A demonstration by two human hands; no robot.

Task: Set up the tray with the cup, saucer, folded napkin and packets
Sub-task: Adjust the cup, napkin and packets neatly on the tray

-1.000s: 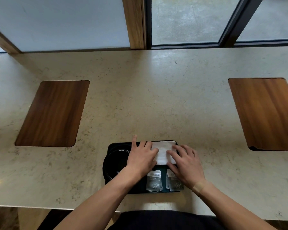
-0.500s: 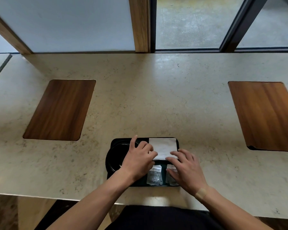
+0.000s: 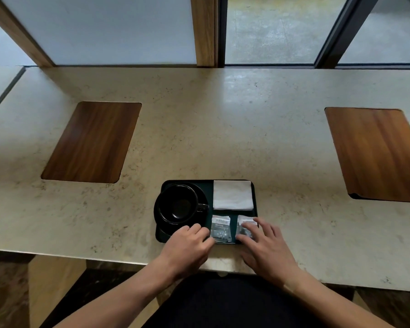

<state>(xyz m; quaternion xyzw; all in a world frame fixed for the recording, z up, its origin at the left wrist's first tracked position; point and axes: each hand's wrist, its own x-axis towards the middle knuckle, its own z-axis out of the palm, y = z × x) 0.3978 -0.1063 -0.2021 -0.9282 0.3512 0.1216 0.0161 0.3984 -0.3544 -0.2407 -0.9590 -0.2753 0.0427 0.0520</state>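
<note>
1. Tray (image 3: 255, 197), dark, on counter: cup (image 3: 178, 204) on saucer (image 3: 202, 190) at tray's left; napkin (image 3: 232, 194) far right, now uncovered.
2. Left hand (image 3: 187, 248), loosely curled, and right hand (image 3: 265, 245), spread, have withdrawn to packets (image 3: 220, 227) near edge; final straightening, likely.

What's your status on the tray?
Left hand on left packet, right hand on right packet. Cup, napkin set. Nothing blocking.
</note>
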